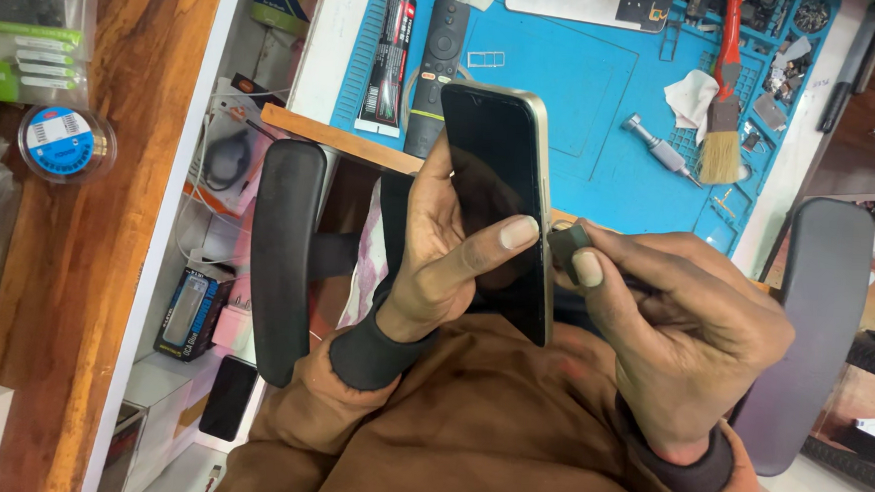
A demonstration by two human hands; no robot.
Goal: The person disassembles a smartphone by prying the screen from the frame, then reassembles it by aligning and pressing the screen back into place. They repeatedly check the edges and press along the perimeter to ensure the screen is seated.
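Now we have the smartphone (495,199) upright above our lap, left hand (447,247) wrapped around it with the thumb braced on the dark screen, steadying it so our right hand (673,318) can pinch a small grey tool (565,245) against its gold edge.

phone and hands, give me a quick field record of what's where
left hand: grips a dark-screened phone upright, thumb across the glass
right hand: pinches a small dark tool against the phone's side edge
surface: blue work mat
on the mat: black remote, glue tube, brush with red handle, white cloth
seat: black armrests
clothing: brown sleeves with dark cuffs
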